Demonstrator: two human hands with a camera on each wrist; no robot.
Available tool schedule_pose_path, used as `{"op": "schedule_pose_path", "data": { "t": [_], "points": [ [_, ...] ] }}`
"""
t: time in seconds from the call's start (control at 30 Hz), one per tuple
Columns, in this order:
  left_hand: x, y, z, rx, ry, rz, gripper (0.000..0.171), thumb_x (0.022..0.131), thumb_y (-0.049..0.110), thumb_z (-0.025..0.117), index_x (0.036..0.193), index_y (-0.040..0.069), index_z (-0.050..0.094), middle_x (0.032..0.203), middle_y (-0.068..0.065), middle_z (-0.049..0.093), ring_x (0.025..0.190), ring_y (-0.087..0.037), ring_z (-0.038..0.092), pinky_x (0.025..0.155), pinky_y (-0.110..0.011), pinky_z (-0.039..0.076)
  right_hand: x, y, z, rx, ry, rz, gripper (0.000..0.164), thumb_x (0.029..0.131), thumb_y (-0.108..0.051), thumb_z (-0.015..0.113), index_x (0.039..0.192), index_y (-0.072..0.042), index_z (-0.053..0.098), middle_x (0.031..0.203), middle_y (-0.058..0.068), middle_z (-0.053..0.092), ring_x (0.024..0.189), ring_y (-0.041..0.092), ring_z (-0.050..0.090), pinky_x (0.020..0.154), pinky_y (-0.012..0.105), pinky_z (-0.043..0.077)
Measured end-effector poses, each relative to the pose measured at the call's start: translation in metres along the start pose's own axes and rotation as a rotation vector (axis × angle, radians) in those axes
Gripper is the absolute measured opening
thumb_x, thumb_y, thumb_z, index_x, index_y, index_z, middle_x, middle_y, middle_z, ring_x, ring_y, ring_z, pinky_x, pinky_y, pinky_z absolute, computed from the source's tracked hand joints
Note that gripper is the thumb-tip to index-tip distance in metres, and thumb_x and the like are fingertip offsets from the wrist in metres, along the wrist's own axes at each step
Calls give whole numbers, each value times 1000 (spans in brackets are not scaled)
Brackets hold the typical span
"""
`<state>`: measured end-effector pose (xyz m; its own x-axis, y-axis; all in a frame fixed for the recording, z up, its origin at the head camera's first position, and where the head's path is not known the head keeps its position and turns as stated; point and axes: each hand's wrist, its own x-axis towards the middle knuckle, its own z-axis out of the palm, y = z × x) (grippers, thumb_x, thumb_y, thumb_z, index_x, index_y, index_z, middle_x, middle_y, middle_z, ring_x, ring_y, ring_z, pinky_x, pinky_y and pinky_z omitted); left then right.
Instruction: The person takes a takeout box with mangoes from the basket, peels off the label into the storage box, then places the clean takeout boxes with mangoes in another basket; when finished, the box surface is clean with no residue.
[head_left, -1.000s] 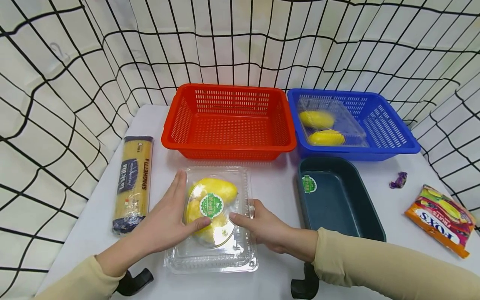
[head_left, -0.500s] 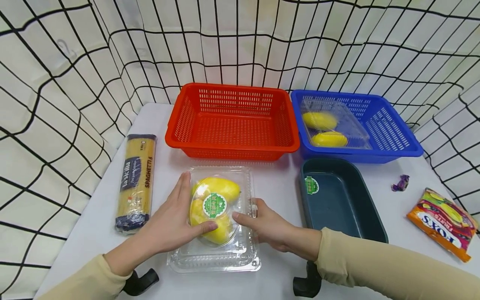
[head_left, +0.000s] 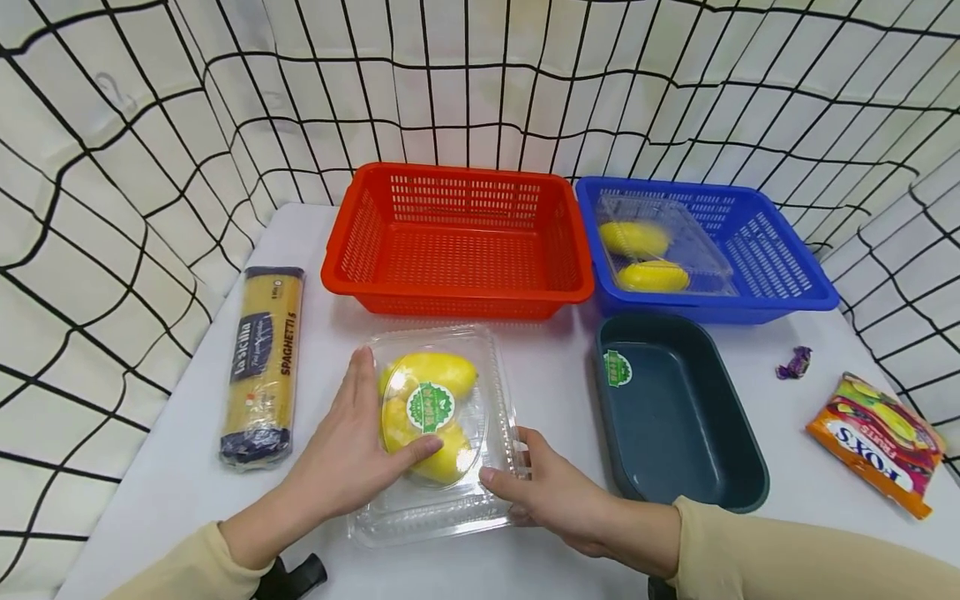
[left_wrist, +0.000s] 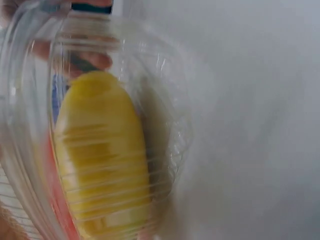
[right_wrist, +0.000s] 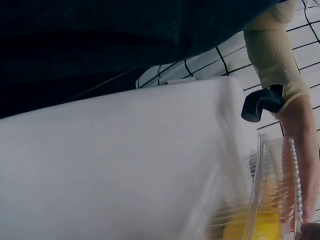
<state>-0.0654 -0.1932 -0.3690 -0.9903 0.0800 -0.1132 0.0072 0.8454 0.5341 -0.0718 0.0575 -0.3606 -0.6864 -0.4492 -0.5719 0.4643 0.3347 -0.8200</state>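
Note:
A clear plastic clamshell container [head_left: 483, 433], its lid down, holds yellow mango-like fruits [head_left: 442, 375] and bears a round green label [head_left: 431, 407]. My left hand [head_left: 352, 446] holds its left side, fingers along the edge and thumb over the lid. At the right edge my right hand [head_left: 551, 492] grips it, thumb on top and the other fingers partly hidden at the side. In the left wrist view a yellow fruit [left_wrist: 102, 155] shows through the ribbed wall. The right wrist view catches the container's edge [right_wrist: 255, 200] and a fruit at the lower right.
Behind stand a red basket [head_left: 457, 304] and a blue basket [head_left: 795, 283] with another clear box [head_left: 693, 237] of yellow fruits. Right lie a dark green tray [head_left: 682, 417], a purple wrapped sweet [head_left: 795, 362] and a Fox's packet [head_left: 877, 442]. Spaghetti [head_left: 262, 367] lies left. Wire mesh surrounds the table.
The container has turned slightly, its lower end swinging to the right. My right hand has moved right and nearer to me with its edge; my left hand keeps its hold.

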Motion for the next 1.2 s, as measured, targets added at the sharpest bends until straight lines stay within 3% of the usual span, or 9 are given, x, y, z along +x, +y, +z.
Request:
{"op": "schedule_pose_path", "data": {
  "t": [0.2,0.4,0.57,0.67,0.77,0.9,1.07,1.2],
  "points": [
    [4,0,-4,57,53,2,132,83,75,65,159,-10,0,168,-33,-7,154,-56,9,115,-74,29,5,-9,-13,-86,-20,-38,76,100,-20,67,157,3,21,147,29,43,102,25,65,85,48,63],
    [25,-14,-19,176,91,99,121,87,72,62,162,-5,7,169,-30,0,155,-54,10,118,-75,21,22,-31,-45,-358,-92,16,79,95,-19,73,160,-5,30,146,22,50,91,21,67,80,42,64],
    [39,-19,-26,189,5,216,111,88,69,63,163,2,16,170,-27,11,153,-51,21,117,-72,29,41,-49,-70,-546,-197,29,76,93,-20,75,159,-13,38,147,18,54,102,20,65,86,38,63],
    [43,-20,-25,175,-77,296,114,85,71,64,164,6,15,171,-23,9,154,-50,22,117,-68,33,52,-57,-79,-609,-226,19,74,93,-20,75,158,-15,41,147,18,55,105,20,65,85,36,62],
    [43,-21,-22,184,-118,363,122,81,75,67,164,3,14,172,-20,7,156,-46,20,119,-64,33,57,-63,-87,-664,-216,4,71,93,-21,76,157,-17,44,149,18,54,110,23,65,87,35,62],
    [41,-17,-18,220,-123,397,132,75,80,68,162,-2,14,172,-19,8,158,-42,17,123,-60,30,55,-67,-96,-738,-175,-52,67,95,-22,73,156,-20,45,151,19,53,127,32,60,97,39,59],
    [37,-11,-13,276,-101,394,133,76,84,63,162,-3,12,172,-19,9,157,-43,18,123,-59,30,46,-64,-94,-890,-102,-206,63,100,-24,67,157,-12,43,149,19,55,134,36,57,108,47,53],
    [34,-7,-9,313,-69,370,130,78,85,60,162,-3,13,172,-20,11,156,-44,21,121,-62,32,34,-57,-82,-1006,25,-308,73,99,-34,67,159,-6,36,154,23,47,138,39,51,112,54,47]
  ]
}}
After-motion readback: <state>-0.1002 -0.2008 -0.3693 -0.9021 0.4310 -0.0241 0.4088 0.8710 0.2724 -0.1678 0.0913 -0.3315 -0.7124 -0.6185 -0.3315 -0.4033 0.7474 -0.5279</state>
